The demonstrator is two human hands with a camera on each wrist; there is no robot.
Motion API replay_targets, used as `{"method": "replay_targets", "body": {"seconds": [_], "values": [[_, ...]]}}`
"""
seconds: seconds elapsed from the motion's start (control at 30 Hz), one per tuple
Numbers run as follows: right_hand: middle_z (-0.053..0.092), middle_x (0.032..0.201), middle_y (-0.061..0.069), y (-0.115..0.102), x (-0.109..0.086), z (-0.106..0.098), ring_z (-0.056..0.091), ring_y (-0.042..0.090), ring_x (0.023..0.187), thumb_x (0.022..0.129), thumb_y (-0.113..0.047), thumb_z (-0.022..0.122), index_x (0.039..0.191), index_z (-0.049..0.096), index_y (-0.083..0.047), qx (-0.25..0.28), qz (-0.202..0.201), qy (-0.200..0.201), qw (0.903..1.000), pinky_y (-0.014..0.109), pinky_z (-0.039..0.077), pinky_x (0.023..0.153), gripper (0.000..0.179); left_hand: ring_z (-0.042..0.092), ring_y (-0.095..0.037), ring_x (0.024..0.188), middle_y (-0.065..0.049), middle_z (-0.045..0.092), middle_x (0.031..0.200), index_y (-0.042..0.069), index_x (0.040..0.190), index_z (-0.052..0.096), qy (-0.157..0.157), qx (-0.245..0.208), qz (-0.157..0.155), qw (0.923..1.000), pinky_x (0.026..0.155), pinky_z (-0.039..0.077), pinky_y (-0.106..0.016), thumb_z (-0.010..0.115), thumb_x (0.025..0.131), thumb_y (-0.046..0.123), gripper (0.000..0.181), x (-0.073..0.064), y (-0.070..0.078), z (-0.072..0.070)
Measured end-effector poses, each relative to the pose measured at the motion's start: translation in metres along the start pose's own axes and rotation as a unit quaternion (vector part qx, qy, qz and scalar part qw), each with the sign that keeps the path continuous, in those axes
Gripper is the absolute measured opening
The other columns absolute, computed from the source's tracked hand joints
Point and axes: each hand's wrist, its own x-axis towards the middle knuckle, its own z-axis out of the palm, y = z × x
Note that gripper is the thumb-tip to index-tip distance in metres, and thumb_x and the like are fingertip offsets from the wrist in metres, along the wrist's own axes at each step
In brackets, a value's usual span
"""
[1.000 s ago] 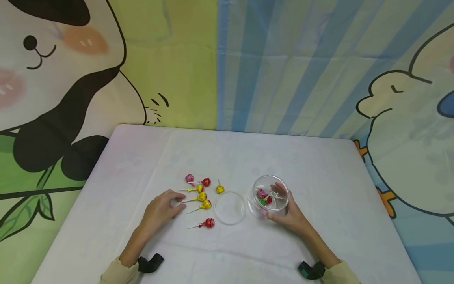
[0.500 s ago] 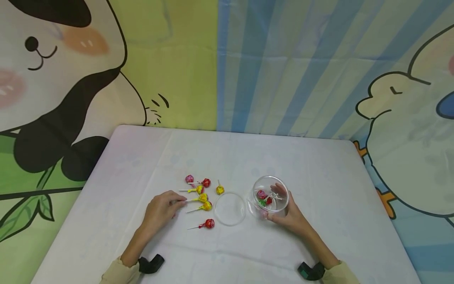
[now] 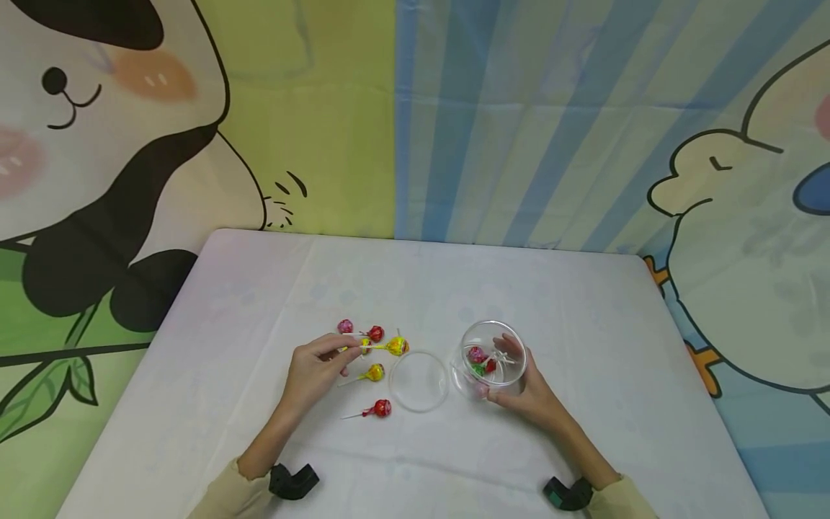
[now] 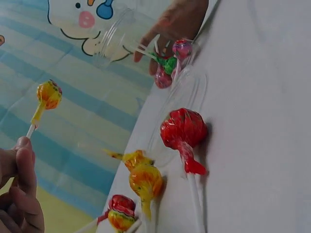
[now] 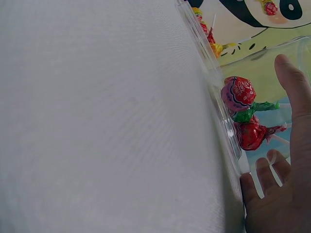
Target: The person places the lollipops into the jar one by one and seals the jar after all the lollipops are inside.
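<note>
1. Above the white tabletop (image 3: 551, 288), we see the left hand (image 3: 314, 369), its fingers clamped on the stick of a yellow lollipop (image 4: 49, 95).
2. Across from it, we see the right hand (image 3: 533, 386), its fingers curled round a clear jar (image 3: 494, 322) with several wrapped lollipops (image 3: 478, 355) inside.
3. Between the hands, we see a clear round lid (image 3: 418, 382) lying flat, a red lollipop (image 3: 382, 408) just beside it.

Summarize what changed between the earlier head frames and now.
The left hand has taken a yellow lollipop by its stick, lifted it off the tabletop and moved it rightward and forward. Unchanged: the right hand holding the clear jar, the clear lid beside it and the other lollipops.
</note>
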Motion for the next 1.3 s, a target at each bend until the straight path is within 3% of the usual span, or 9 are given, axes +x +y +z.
{"method": "replay_targets", "body": {"seconds": [0.17, 0.33, 0.47, 0.6, 0.8, 0.93, 1.1, 1.2, 1.3], "values": [[0.041, 0.150, 0.013, 0.002, 0.000, -0.001, 0.038, 0.001, 0.136, 0.069, -0.006, 0.085, 0.151, 0.025, -0.009, 0.012, -0.009, -0.005, 0.9999, 0.003, 0.018, 0.107, 0.101, 0.059, -0.014, 0.056, -0.005, 0.071, 0.085, 0.010, 0.096, 0.076, -0.026, -0.036, -0.002, 0.9990, 0.048, 0.044, -0.020, 0.077, 0.083, 0.021, 0.017, 0.007, 0.018, 0.017], [0.042, 0.150, 0.012, 0.001, 0.000, -0.001, 0.038, 0.008, 0.137, 0.069, -0.006, 0.085, 0.151, 0.025, -0.011, 0.006, -0.005, -0.002, 1.0000, 0.005, 0.019, 0.108, 0.101, 0.061, -0.028, 0.057, -0.010, 0.072, 0.087, 0.010, 0.097, 0.075, -0.055, -0.080, 0.028, 0.9949, 0.050, 0.052, -0.027, 0.075, 0.084, 0.025, 0.020, 0.012, 0.030, 0.031], [0.042, 0.151, 0.008, -0.001, 0.000, -0.001, 0.039, 0.014, 0.138, 0.070, -0.010, 0.086, 0.151, 0.026, -0.015, -0.010, 0.011, -0.001, 0.9999, 0.033, 0.022, 0.120, 0.101, 0.061, -0.022, 0.054, -0.015, 0.070, 0.086, 0.009, 0.099, 0.074, -0.072, -0.114, 0.049, 0.9896, 0.046, 0.048, -0.026, 0.074, 0.085, 0.023, 0.020, 0.015, 0.038, 0.040], [0.042, 0.150, 0.008, -0.002, 0.000, -0.001, 0.038, 0.022, 0.137, 0.071, -0.013, 0.085, 0.151, 0.026, -0.019, -0.025, 0.020, 0.003, 0.9995, 0.069, 0.017, 0.113, 0.100, 0.058, -0.012, 0.053, -0.012, 0.065, 0.077, 0.012, 0.099, 0.072, -0.081, -0.144, 0.062, 0.9842, 0.042, 0.039, -0.021, 0.073, 0.087, 0.023, 0.016, 0.019, 0.048, 0.050], [0.041, 0.151, 0.009, -0.002, 0.000, -0.001, 0.037, 0.010, 0.137, 0.071, -0.013, 0.084, 0.151, 0.025, -0.015, -0.012, 0.025, 0.000, 0.9996, 0.071, 0.014, 0.112, 0.099, 0.057, -0.010, 0.052, -0.003, 0.065, 0.074, 0.013, 0.100, 0.073, -0.112, -0.162, 0.100, 0.9754, 0.044, 0.039, -0.021, 0.071, 0.088, 0.022, 0.015, 0.021, 0.066, 0.067], [0.042, 0.150, 0.008, -0.002, 0.001, 0.000, 0.037, 0.006, 0.135, 0.071, -0.013, 0.085, 0.151, 0.025, -0.014, -0.009, 0.025, -0.004, 0.9996, 0.069, 0.015, 0.113, 0.100, 0.057, -0.006, 0.053, -0.002, 0.070, 0.085, 0.010, 0.100, 0.075, -0.121, -0.129, 0.168, 0.9697, 0.049, 0.045, -0.020, 0.072, 0.087, 0.020, 0.016, 0.024, 0.074, 0.080], [0.042, 0.150, 0.011, -0.001, 0.000, -0.001, 0.039, 0.023, 0.137, 0.072, -0.012, 0.084, 0.151, 0.024, -0.011, -0.024, 0.016, -0.006, 0.9996, 0.064, 0.020, 0.114, 0.099, 0.056, -0.001, 0.060, 0.001, 0.073, 0.087, 0.011, 0.098, 0.077, -0.136, -0.022, 0.256, 0.9568, 0.056, 0.049, -0.014, 0.074, 0.085, 0.015, 0.015, 0.032, 0.079, 0.100], [0.042, 0.150, 0.012, 0.000, 0.000, -0.002, 0.038, 0.028, 0.137, 0.072, -0.011, 0.084, 0.151, 0.023, -0.009, -0.026, 0.011, -0.006, 0.9996, 0.037, 0.024, 0.119, 0.099, 0.059, -0.002, 0.067, 0.003, 0.075, 0.086, 0.013, 0.098, 0.078, -0.142, 0.059, 0.283, 0.9466, 0.060, 0.047, -0.011, 0.076, 0.083, 0.015, 0.015, 0.034, 0.083, 0.110], [0.042, 0.150, 0.011, 0.002, 0.000, -0.002, 0.038, 0.021, 0.138, 0.072, -0.010, 0.084, 0.151, 0.024, -0.009, -0.019, 0.006, -0.005, 0.9998, 0.010, 0.020, 0.110, 0.099, 0.062, -0.003, 0.067, 0.005, 0.075, 0.085, 0.015, 0.098, 0.078, -0.145, 0.129, 0.295, 0.9356, 0.059, 0.042, -0.011, 0.077, 0.082, 0.018, 0.016, 0.036, 0.085, 0.117]]}}
